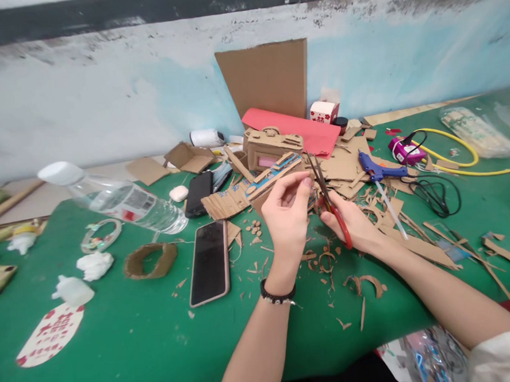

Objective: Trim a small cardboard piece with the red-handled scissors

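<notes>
My right hand [347, 220] is wrapped round the red handles of a pair of scissors [341, 223]. The dark blades point up and away, a little apart. Just left of them my left hand [288, 206] is closed in a pinch, thumb against fingers; what it holds, if anything, is too small to name. A cardboard camera model [273, 145] stands behind the hands. In front of it a cardboard piece with blue print [273, 175] leans, partly hidden by my left hand. Small cardboard scraps [327, 261] lie below the scissors.
A phone [209, 263] and a cardboard ring [150, 261] lie left of my hands. Beyond them is a tilted water bottle [126, 202]. On the right are a blue glue gun [381, 169], a purple plug block [406, 150] and a yellow cable [468, 149]. Red paper [292, 130] lies at the back.
</notes>
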`<state>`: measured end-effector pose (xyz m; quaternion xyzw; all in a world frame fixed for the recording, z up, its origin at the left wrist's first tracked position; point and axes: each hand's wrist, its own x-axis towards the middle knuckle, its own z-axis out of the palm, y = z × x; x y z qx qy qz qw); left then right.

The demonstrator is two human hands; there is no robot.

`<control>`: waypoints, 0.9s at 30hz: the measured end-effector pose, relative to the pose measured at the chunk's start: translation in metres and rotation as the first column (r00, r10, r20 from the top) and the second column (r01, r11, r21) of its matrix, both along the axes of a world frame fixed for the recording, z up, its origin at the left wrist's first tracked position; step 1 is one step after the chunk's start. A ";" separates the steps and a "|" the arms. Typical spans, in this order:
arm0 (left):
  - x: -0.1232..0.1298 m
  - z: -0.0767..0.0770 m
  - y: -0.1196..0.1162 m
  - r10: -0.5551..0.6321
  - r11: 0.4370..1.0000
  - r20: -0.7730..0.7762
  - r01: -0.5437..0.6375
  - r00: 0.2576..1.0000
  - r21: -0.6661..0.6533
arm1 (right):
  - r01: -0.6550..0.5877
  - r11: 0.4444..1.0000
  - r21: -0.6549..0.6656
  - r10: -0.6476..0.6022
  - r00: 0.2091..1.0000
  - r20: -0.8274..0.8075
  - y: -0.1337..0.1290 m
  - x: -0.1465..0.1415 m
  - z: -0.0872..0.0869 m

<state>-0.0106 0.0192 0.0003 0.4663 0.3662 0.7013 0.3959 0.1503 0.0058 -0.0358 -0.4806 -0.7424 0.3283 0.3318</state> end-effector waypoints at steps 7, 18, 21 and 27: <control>0.001 0.002 0.000 -0.015 1.000 -0.033 0.015 0.999 -0.024 | 0.021 1.000 0.001 -0.021 0.999 0.046 0.000 -0.001 -0.001; 0.002 0.000 0.000 -0.041 0.998 -0.046 0.039 0.998 -0.058 | 0.113 0.989 0.098 -0.124 0.985 0.117 0.001 -0.003 -0.006; 0.005 -0.001 -0.001 -0.010 1.000 -0.077 0.009 0.997 -0.025 | 0.148 0.981 0.127 -0.166 0.976 0.141 0.001 -0.004 -0.007; 0.007 -0.001 -0.003 0.057 0.998 -0.086 -0.058 0.995 -0.007 | 0.159 0.979 0.130 -0.178 0.972 0.152 -0.001 -0.006 -0.003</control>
